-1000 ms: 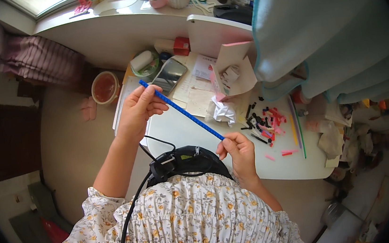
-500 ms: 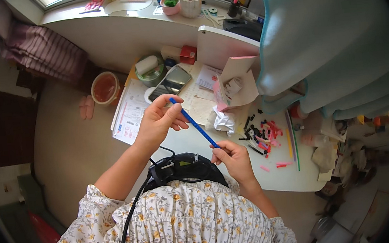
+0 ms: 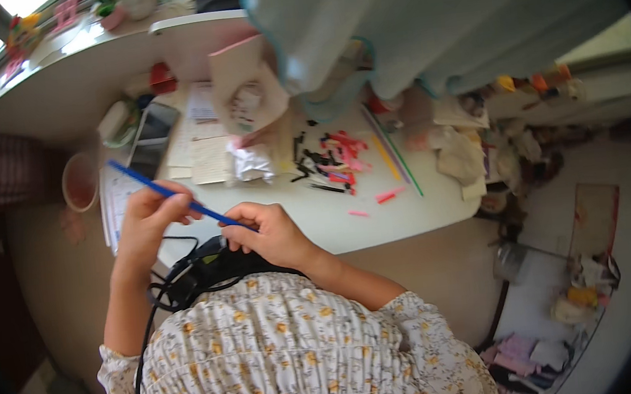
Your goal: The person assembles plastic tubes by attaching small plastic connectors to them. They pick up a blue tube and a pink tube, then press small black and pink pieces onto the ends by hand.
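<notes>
A thin blue rod point(image 3: 131, 172) slants down to the right across both my hands, above my lap. My left hand point(image 3: 148, 224) is closed on it near its middle, with the far end sticking out past the fingers. The near right end is pinched between the thumb and fingers of my right hand point(image 3: 269, 234). Beyond my right hand, a heap of small pink and red pieces point(image 3: 343, 152) lies on the white table point(image 3: 318, 223), with short black pieces point(image 3: 301, 169) along its left side.
Thin yellow and green sticks point(image 3: 412, 175) lie right of the heap. White crumpled plastic point(image 3: 252, 161), an open pink-edged box point(image 3: 246, 89), papers point(image 3: 207, 151) and a phone point(image 3: 153, 133) occupy the left side. A black bag point(image 3: 219, 267) with a cable sits against my lap. Pale curtains point(image 3: 389, 20) hang behind.
My view has turned right. My left hand has slid along the blue rod toward my right hand, so its far end now projects. The hands are closer together.
</notes>
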Demonstrator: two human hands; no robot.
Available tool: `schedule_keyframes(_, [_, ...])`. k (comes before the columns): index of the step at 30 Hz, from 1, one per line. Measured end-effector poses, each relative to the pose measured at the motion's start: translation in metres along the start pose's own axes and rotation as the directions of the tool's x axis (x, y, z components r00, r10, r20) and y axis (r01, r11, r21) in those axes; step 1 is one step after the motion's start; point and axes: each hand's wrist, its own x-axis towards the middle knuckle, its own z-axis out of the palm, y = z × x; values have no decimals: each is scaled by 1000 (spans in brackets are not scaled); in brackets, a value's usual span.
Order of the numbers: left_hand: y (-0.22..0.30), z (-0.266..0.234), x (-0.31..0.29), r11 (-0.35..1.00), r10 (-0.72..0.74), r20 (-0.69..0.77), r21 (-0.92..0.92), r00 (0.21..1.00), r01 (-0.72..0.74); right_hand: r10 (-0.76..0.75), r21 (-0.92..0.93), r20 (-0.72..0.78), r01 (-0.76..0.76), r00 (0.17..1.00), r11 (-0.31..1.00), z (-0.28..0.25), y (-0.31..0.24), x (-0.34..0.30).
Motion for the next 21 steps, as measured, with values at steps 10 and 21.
schedule_keyframes(10, [2, 20, 3, 994, -102, 146, -33, 984, 108, -36, 29, -86, 38, 996, 999, -6, 1, -8])
schedule_keyframes(21, [-12, -7, -2, 962, -121, -17, -249, 993, 113, -270, -500, -598, -87, 754, 862, -131, 86, -16])
